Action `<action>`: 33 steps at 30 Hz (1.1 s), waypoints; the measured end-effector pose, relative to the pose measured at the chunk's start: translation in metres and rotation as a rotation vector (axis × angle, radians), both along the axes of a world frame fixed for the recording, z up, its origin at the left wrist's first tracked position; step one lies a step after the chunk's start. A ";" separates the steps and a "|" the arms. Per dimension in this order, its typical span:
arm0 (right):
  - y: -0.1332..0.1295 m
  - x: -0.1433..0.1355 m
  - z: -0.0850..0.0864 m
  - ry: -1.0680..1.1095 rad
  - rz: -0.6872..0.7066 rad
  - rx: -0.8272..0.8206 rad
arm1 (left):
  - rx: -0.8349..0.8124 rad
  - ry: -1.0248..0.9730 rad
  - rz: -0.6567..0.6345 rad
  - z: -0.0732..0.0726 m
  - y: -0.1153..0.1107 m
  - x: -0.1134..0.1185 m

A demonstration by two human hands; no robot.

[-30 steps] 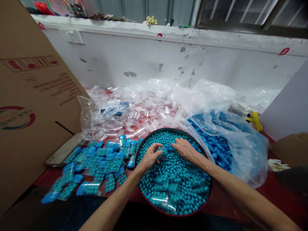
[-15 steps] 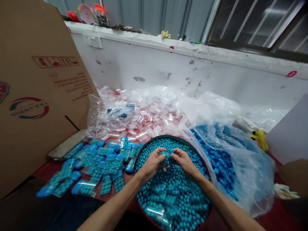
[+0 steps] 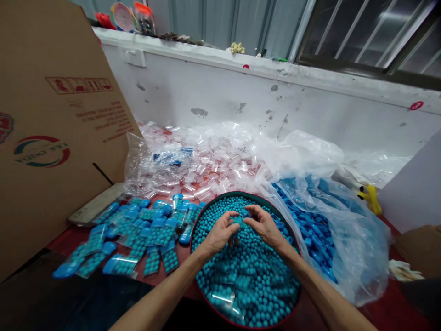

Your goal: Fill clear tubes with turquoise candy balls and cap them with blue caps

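A round tub (image 3: 193,230) full of teal beads (image 3: 265,271) stands in front of me, with clear bead-filled packs (image 3: 222,294) lying near its front. Over the beads, my left hand (image 3: 222,232) has thumb and fingers curled close together; whether something small sits between them cannot be made out. My right hand (image 3: 263,225) is just to its right, thumb and forefinger apart, with nothing visible in it. A small gap separates the two hands. Left of the tub lie several filled packs with blue caps (image 3: 165,230).
Clear empty packs (image 3: 220,168) are heaped behind the tub. Loose blue caps (image 3: 315,239) lie at the right under a plastic bag (image 3: 361,248). A large cardboard box (image 3: 62,119) rises at the left beside a flat grey object (image 3: 98,204). Yellow-handled tool (image 3: 372,200) at right.
The blue cap that was between both hands no longer shows there. My right hand's fingers have parted, and the hands are slightly separated.
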State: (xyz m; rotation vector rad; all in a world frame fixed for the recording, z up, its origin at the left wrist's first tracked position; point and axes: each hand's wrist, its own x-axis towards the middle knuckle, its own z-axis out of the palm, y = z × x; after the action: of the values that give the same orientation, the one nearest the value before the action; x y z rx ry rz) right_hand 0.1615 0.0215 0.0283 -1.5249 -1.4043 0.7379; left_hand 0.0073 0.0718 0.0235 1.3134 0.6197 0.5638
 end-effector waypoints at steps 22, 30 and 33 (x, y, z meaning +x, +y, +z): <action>-0.024 -0.014 0.005 0.270 -0.024 -0.180 | -0.056 -0.002 -0.032 0.007 -0.018 -0.003; -0.034 -0.016 0.025 -0.120 0.144 0.020 | -0.050 -0.011 0.032 0.016 -0.020 -0.004; -0.034 -0.010 0.031 -0.171 0.231 0.000 | -0.076 -0.007 0.008 0.015 -0.020 -0.005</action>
State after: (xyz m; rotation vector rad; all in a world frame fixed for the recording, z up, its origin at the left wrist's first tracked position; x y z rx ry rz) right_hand 0.1517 -0.0121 0.0594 -1.4688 -1.7295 0.7585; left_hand 0.0026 0.0522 0.0389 1.2375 0.6352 0.5465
